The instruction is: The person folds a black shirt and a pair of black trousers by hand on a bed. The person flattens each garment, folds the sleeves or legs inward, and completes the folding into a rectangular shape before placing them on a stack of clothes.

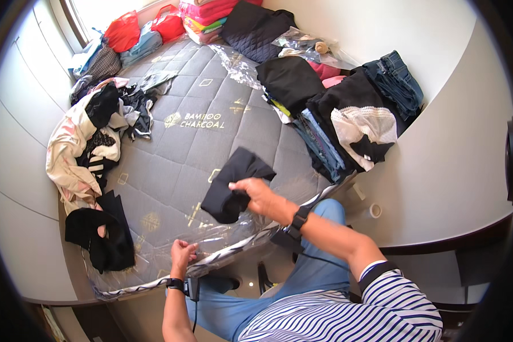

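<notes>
My right hand grips a folded black cloth garment by its near right side, thumb on top. The garment is over the near part of a grey quilted mattress; whether it touches the surface I cannot tell. My left hand is at the mattress's near edge, over its clear plastic cover. Its fingers are loosely curled and apart, with nothing seen in them. Left of that hand, a crumpled black garment lies on the near left corner.
A loose heap of clothes with a cream printed cloth runs along the left side. Folded jeans, black clothes and a white lace-trimmed garment lie at right. Red bags and stacked bright textiles line the far end.
</notes>
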The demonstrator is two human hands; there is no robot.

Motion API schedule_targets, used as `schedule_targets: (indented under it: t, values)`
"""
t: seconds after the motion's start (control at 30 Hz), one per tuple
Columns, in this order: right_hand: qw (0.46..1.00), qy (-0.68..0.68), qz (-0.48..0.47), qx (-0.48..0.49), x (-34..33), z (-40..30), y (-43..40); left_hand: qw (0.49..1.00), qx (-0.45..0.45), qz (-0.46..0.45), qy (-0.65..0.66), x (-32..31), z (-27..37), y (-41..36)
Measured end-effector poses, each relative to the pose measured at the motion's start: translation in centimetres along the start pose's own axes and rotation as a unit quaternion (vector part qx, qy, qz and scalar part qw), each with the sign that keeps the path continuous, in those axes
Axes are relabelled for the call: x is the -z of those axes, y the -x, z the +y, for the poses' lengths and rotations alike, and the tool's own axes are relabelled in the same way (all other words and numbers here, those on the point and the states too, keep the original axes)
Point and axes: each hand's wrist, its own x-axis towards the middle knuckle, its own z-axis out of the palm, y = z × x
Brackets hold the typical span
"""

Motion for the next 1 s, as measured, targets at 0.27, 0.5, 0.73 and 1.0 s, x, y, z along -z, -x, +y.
schedule_targets:
  t: [0.27,0.5,0.73,1.0]
  values:
    - [0.976,0.055,-0.068,0.202,-3.7,-21.2,-4.2,0.985,-0.039,0.109,-0.131,-1.6,0.4,-0.4]
    - [0.94,-0.027,0.059,0.334,4.4,-32.2,-10.7,0.986,0.01,0.104,-0.126,-1.5,1.1,-0.6]
    - [0.87,0.1,0.367,0.313,12.5,-30.7,-14.0,0.991,0.036,0.089,-0.091,-1.3,1.4,-0.7]
    - [0.735,0.313,0.487,0.354,12.4,-31.2,-13.7,0.988,0.033,0.086,-0.12,-1.3,2.4,-0.5]
